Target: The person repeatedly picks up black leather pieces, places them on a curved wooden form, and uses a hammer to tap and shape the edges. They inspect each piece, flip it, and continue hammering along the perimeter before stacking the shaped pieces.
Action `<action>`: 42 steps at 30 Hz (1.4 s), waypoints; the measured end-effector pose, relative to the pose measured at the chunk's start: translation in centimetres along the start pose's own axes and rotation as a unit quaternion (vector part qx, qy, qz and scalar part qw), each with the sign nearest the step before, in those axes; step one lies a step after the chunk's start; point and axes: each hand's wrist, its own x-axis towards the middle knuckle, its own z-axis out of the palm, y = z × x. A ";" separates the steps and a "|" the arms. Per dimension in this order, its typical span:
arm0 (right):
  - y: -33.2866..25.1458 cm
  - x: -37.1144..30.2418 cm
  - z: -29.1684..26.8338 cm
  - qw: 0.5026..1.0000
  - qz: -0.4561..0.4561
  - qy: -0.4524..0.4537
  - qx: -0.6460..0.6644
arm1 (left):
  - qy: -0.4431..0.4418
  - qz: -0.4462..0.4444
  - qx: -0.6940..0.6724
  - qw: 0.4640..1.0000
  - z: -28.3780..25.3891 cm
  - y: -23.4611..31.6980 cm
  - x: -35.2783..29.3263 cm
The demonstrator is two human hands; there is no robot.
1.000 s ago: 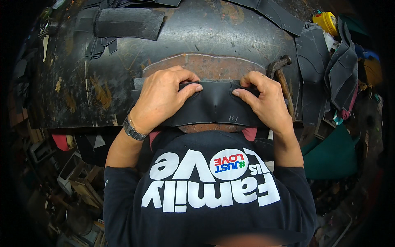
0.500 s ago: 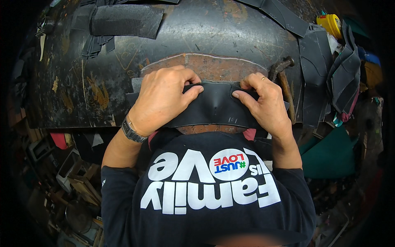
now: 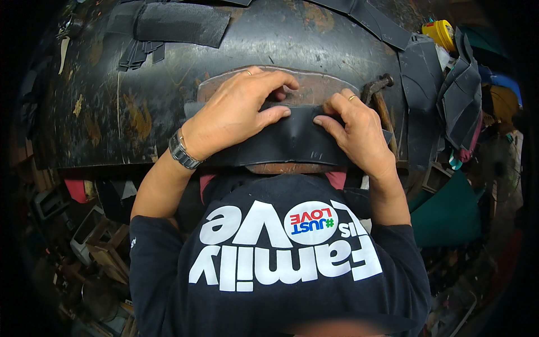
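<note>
A black leather-like piece (image 3: 275, 137) with a stitched-looking pucker in its middle lies over a reddish-brown curved board (image 3: 323, 84) at the table's near edge. My left hand (image 3: 233, 109) is at its left part, thumb resting on the upper edge, index finger lifted away over the board so a gap shows between them. With thumb and curled fingers, my right hand (image 3: 356, 126) pinches the upper edge on the right. The other fingertips of my left hand are partly hidden behind it.
A hammer (image 3: 379, 84) lies just right of the board. Stacked black cut pieces (image 3: 182, 23) sit at the far left; more black sheets (image 3: 421, 90) hang over the right side. At the far right stands a yellow tub (image 3: 438, 35). The dark worktop (image 3: 135, 101) is scuffed.
My left index finger has lifted from the piece's upper edge and opened away from the thumb. My right hand stays at the edge. The view has shifted slightly.
</note>
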 end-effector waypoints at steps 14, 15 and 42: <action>-1.6 -1.1 -0.7 0.986 -0.017 -0.103 0.134 | -0.053 -0.133 -0.293 0.945 1.4 0.2 -4.8; -1.2 -1.0 -1.2 0.976 0.035 -0.148 0.156 | -0.045 -0.137 -0.310 0.940 1.6 0.1 -5.1; -0.8 0.3 -1.5 0.968 -0.054 -0.207 0.130 | -0.078 -0.034 -0.034 0.996 1.5 0.0 -5.6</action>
